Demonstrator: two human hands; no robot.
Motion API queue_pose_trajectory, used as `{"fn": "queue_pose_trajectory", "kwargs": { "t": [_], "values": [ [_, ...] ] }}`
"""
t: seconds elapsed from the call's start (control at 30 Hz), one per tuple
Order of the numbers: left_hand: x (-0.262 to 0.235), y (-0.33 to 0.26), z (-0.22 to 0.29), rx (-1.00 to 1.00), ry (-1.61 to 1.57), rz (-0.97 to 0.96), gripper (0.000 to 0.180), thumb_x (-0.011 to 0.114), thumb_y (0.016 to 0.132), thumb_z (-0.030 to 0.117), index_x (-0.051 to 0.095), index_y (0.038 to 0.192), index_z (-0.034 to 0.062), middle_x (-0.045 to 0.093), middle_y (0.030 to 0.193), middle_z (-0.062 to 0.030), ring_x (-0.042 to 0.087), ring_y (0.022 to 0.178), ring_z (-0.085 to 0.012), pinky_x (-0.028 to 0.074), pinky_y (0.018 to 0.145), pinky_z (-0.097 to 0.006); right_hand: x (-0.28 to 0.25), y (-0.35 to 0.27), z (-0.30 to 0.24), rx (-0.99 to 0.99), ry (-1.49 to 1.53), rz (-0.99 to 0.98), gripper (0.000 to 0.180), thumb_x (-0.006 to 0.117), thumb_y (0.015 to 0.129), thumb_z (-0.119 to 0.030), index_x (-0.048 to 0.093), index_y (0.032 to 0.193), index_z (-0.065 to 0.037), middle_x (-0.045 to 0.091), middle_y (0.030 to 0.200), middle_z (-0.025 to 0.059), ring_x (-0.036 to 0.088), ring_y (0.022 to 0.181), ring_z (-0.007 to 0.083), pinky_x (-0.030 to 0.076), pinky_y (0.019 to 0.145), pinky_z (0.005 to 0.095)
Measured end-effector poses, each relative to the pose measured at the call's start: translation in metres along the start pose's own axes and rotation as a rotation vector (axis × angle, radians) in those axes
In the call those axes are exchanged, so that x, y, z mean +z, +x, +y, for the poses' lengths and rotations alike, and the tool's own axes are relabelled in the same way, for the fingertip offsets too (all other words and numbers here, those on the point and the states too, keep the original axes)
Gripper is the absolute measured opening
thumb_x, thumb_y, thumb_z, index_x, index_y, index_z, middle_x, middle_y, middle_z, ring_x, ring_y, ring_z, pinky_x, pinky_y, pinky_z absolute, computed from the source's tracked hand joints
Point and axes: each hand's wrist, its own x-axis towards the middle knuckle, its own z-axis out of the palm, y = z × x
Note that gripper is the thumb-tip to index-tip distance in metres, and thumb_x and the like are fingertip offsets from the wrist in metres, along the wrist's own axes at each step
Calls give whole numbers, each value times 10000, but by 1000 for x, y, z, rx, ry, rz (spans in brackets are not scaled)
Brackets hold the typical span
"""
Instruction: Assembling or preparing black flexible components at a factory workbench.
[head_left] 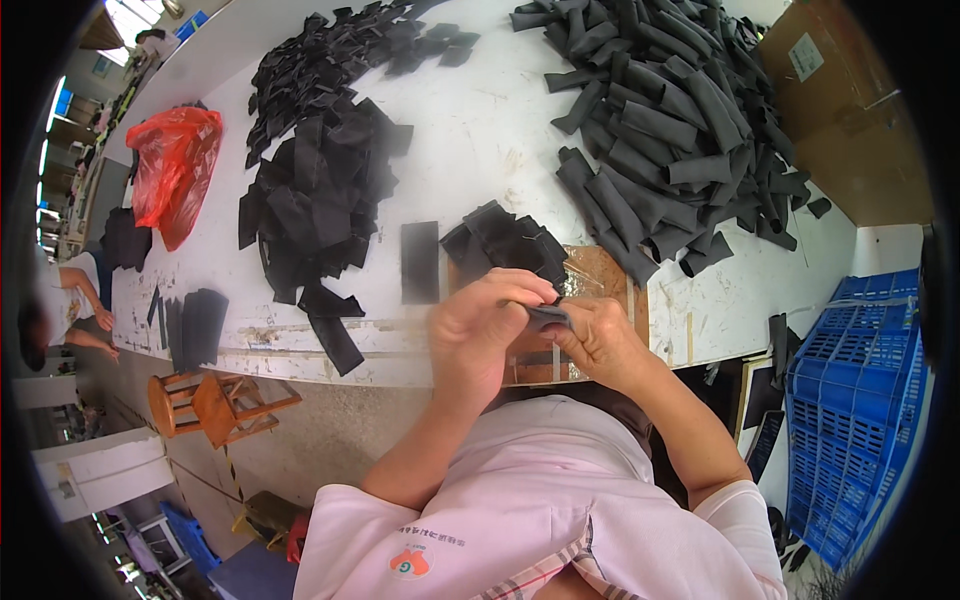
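Close to the table's front edge, my left hand (472,328) and my right hand (608,342) meet, both closed on a small dark grey fabric piece (546,316). The piece is bent between my fingertips, and part of it is hidden by them. Just beyond my hands lies a small heap of black fabric pieces (507,240), partly over a brown board (607,275) on the table. One flat dark rectangle (420,262) lies alone left of that heap. Farther right, dark grey fabric tubes (670,125) form a large pile.
Black flat pieces (325,195) spread in a long pile across the white table (480,120). A red plastic bag (175,170) lies at left. A cardboard box (850,120) and blue crate (855,410) stand right. Wooden stools (235,405) and another person (80,300) are at left.
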Motion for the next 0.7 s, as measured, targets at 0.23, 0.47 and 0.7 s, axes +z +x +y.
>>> {"fn": "queue_pose_trajectory", "kwargs": {
  "t": [0.23, 0.47, 0.7],
  "values": [
    [-118, 23, -48, 100, 1546, 645, 493, 626, 713, 126, 428, 1130, -45, 533, 954, -196, 475, 927, -353, 382, 812, -408, -76, 59, 3, 157, 948, 155, 424, 450, 871, -366, 550, 681, 0, 507, 572, 25, 469, 501, 94, 369, 494, 257],
    [-159, 30, -43, -186, 1536, 539, 118, 629, 710, 89, 539, 732, 16, 573, 772, -149, 537, 740, -302, 419, 670, -366, -22, 2, -31, 354, 431, 284, 306, 531, 844, -266, 554, 769, 29, 484, 575, 51, 450, 502, 132, 350, 468, 244],
    [-65, -9, 23, -310, -57, 621, 98, 498, 857, 99, 509, 925, 28, 571, 829, -48, 553, 720, -131, 452, 642, -256, 25, -20, -49, 199, 161, 20, 316, 671, 730, -228, 539, 872, 23, 524, 682, 92, 547, 631, 210, 451, 559, 333]
  ]
}}
